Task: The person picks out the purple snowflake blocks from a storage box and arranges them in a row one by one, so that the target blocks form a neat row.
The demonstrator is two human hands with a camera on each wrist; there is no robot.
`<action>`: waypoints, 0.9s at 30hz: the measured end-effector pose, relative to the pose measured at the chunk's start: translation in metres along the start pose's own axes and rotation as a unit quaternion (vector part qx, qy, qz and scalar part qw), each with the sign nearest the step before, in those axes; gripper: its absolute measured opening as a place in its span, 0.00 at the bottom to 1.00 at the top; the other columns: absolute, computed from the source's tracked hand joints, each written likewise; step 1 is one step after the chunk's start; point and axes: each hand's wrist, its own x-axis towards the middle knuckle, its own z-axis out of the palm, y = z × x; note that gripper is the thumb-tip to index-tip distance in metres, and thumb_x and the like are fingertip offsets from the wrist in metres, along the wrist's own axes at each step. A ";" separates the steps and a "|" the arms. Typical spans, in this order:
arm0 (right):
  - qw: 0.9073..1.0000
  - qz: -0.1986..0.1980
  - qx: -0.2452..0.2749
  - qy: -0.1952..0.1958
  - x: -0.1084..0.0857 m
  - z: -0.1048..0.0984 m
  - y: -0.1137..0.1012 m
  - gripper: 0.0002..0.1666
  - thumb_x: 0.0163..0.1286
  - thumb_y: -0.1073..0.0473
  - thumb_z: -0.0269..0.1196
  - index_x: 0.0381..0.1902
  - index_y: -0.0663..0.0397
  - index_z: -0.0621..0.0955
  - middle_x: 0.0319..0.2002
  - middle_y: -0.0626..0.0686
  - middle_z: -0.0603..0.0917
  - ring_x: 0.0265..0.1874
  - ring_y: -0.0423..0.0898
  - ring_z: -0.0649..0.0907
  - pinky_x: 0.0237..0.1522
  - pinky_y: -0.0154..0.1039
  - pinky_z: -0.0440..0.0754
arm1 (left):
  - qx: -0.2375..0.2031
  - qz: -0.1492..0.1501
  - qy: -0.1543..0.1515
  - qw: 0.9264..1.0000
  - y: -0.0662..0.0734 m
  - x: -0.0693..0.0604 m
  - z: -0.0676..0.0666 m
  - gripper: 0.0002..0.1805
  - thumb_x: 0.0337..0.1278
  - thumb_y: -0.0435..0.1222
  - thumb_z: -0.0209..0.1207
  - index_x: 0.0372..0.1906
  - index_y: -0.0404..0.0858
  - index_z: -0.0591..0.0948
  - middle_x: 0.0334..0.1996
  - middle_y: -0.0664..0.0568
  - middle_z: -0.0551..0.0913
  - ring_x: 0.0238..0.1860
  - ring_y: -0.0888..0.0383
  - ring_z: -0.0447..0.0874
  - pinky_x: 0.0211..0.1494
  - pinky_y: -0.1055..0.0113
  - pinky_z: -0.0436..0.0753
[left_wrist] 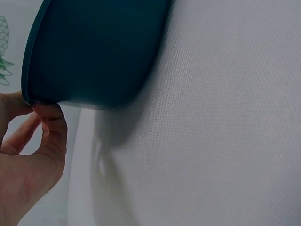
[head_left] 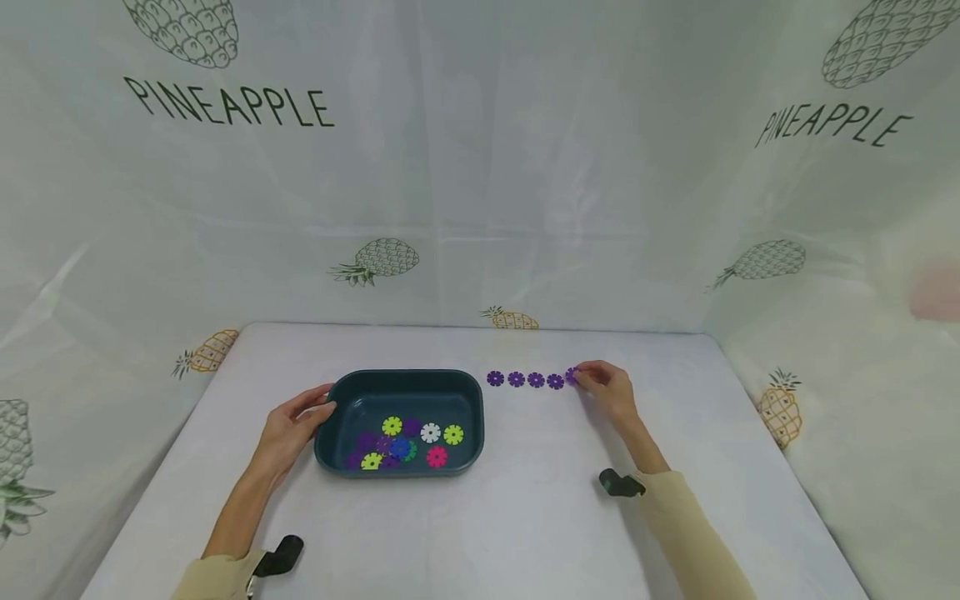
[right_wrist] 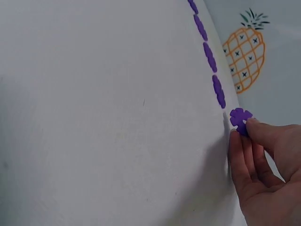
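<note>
A dark teal tray (head_left: 405, 374) sits on the white table, with my left hand (head_left: 298, 423) gripping its left rim; in the left wrist view thumb and fingers pinch the tray's edge (left_wrist: 94, 56). Inside lie flower-shaped plastic discs in purple, yellow, white, blue, green and pink, such as the pink disc (head_left: 437, 456). To the right of the tray, several purple discs (head_left: 536, 380) form a row. At the row's right end my right hand (head_left: 609, 393) pinches one purple flower disc (right_wrist: 240, 120) between thumb and fingers, tilted up in the right wrist view.
The white table (head_left: 525, 533) ends at a back edge close behind the row. A pale curtain (head_left: 480, 167) printed with pineapples hangs behind and at both sides. Each wrist carries a black camera mount, such as the right mount (head_left: 621, 483).
</note>
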 end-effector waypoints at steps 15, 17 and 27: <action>0.995 -0.027 -0.097 0.012 0.003 0.004 0.003 0.11 0.72 0.65 0.67 0.49 0.67 0.84 0.42 0.62 0.86 0.43 0.56 0.83 0.43 0.31 0.77 | 0.005 -0.011 0.004 1.000 0.000 -0.002 0.000 0.33 0.75 0.46 0.60 0.76 0.37 0.68 0.67 0.40 0.70 0.49 0.69 0.78 0.49 0.79 0.79; 0.994 -0.031 -0.103 0.008 0.003 0.004 0.004 0.11 0.73 0.65 0.66 0.49 0.67 0.84 0.41 0.62 0.86 0.42 0.55 0.83 0.42 0.33 0.77 | 0.007 -0.008 0.003 1.000 0.000 -0.001 0.000 0.33 0.75 0.46 0.60 0.76 0.37 0.68 0.66 0.40 0.70 0.50 0.68 0.78 0.50 0.79 0.80; 0.993 -0.027 -0.113 -0.006 0.002 0.003 0.004 0.11 0.75 0.64 0.64 0.50 0.66 0.84 0.41 0.61 0.85 0.40 0.53 0.81 0.42 0.39 0.77 | 0.011 -0.006 0.004 1.000 0.000 0.000 0.001 0.33 0.75 0.46 0.60 0.76 0.37 0.68 0.67 0.39 0.71 0.52 0.66 0.79 0.50 0.79 0.80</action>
